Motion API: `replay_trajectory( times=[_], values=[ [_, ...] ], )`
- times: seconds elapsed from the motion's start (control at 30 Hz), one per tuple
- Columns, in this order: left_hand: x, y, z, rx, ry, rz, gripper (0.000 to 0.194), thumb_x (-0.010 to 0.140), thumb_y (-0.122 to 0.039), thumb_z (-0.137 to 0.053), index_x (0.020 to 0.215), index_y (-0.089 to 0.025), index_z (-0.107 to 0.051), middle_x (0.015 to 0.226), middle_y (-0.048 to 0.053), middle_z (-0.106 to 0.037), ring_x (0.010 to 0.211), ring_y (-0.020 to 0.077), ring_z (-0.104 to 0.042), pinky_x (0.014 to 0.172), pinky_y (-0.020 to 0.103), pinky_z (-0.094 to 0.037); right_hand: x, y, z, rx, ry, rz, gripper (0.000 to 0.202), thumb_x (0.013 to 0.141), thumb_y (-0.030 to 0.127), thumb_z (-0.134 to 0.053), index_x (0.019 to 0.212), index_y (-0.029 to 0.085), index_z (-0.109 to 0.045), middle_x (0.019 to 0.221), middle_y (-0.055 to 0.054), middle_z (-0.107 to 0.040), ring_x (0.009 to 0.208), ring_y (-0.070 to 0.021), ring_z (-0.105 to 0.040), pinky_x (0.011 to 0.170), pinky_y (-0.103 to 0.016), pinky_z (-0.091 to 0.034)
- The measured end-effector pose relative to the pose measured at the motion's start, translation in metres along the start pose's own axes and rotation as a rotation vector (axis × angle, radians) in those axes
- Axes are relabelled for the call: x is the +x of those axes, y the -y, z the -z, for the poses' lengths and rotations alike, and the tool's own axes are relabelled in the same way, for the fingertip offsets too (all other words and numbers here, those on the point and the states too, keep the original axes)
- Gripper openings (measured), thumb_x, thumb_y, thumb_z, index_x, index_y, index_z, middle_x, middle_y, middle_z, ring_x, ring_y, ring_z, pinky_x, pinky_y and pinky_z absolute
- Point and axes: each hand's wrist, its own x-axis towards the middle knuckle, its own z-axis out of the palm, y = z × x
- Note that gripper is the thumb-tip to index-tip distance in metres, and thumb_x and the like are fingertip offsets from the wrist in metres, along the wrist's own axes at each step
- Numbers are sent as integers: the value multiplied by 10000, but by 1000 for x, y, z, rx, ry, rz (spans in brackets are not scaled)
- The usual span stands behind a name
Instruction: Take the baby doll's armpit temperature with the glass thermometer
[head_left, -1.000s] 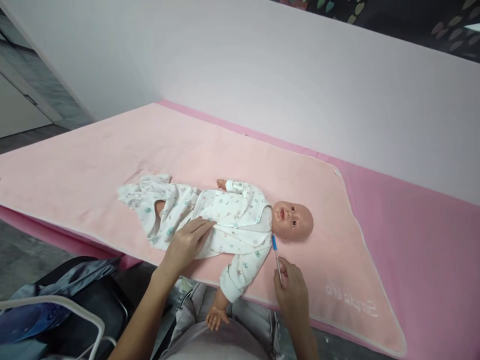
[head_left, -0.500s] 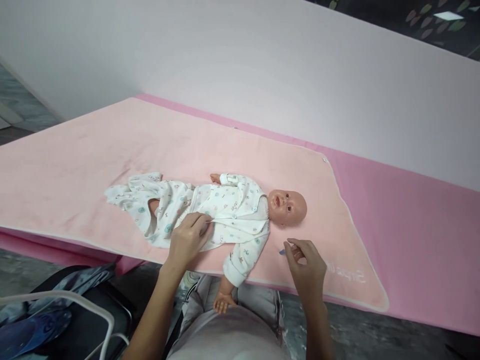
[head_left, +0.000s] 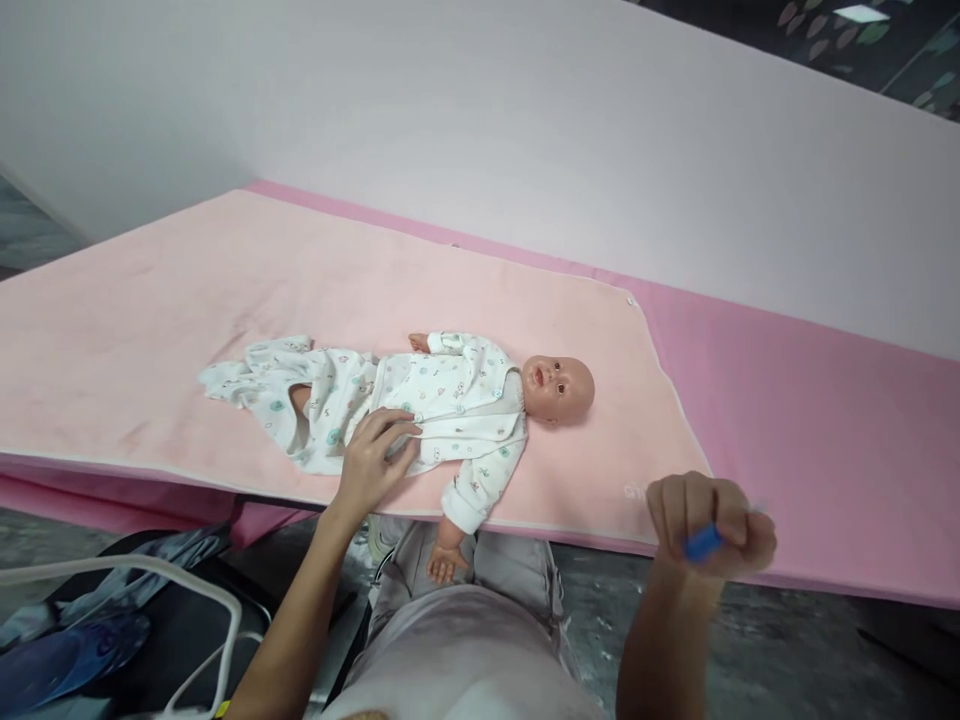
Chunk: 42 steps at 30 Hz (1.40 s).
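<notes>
A bald baby doll lies on its back with its head to the right. It wears a white printed top and matching trousers bunched at the far left, a bit of leg showing through an opening. My left hand rests on the lower front of the top, fingers spread. My right hand is raised over the near edge at the right, its fingers closed round a small blue object. One doll arm hangs over the near edge.
A light pink blanket lies over a darker pink surface, with a white wall behind. At the lower left, a dark chair holds a blue item, and a white curved tube crosses in front.
My right hand has moved right and closed round the blue object. The fingers of my left hand have opened out from a pinch on the top. The whole view has shifted slightly.
</notes>
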Motion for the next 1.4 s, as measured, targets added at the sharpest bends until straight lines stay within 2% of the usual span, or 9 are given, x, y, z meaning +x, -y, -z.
replay_trajectory(
  times=[0.07,0.2,0.4,0.5,0.6,0.8,0.97,1.17,1.4],
  values=[
    [0,0,0,6,-1,6,115,819,-184,-526,855,-190,-635,1007,71,-605,1002,214,-548,905,385,-426,8,6,-9,-59,38,71,597,885,559,-314,437,249,-555,272,67,-301,298,-91,-350,328,-212,-331],
    [0,0,0,14,9,18,122,821,-191,-520,865,-188,-634,1002,76,-607,1000,213,-550,901,384,-426,19,14,-37,-181,138,167,469,862,484,-463,515,206,-614,439,19,-536,434,-84,-486,422,-198,-403],
    [2,-10,4,-2,10,63,143,842,-233,-516,938,-190,-613,1010,75,-610,1006,223,-553,909,388,-422,21,19,-62,-285,154,222,532,937,384,-338,477,222,-552,372,43,-445,398,-89,-446,358,-199,-344],
    [6,-33,9,56,-205,156,234,838,-235,-536,1064,-179,-561,1017,85,-613,1011,240,-551,912,407,-420,14,20,-58,-260,188,257,515,925,421,-386,499,204,-575,437,14,-526,448,-81,-495,414,-192,-396],
    [10,-62,10,80,-328,102,204,837,-206,-538,1037,-181,-562,988,82,-625,988,234,-561,911,397,-419,-1,18,-53,-194,232,339,678,968,434,-165,441,212,-530,367,19,-462,378,-82,-465,405,-200,-405],
    [8,-95,-14,72,242,128,189,888,-310,-482,789,-195,-594,686,12,-615,647,172,-578,581,292,-412,-20,-13,-73,-467,171,411,387,927,296,-410,666,155,-659,490,-7,-558,468,-86,-499,482,-204,-427],
    [14,-96,-31,49,202,65,172,887,-244,-462,957,-185,-608,968,69,-624,916,218,-568,791,342,-447,-31,-50,-70,-618,-5,333,210,897,191,-452,946,150,-652,756,-67,-678,702,-147,-611,638,-266,-480],
    [36,-88,-33,86,39,70,197,865,-213,-484,1026,-182,-593,1098,84,-589,1018,238,-536,898,385,-410,-29,-74,-64,-734,91,311,264,888,286,-473,1083,158,-598,936,-110,-672,968,-230,-587,814,-377,-482],
    [83,-67,-43,52,-28,78,242,881,-161,-401,991,-172,-617,936,54,-624,902,212,-537,830,350,-409,-22,-71,-75,-628,8,284,193,904,235,-443,1023,144,-566,838,-89,-650,805,-184,-587,714,-320,-472]
  ],
)
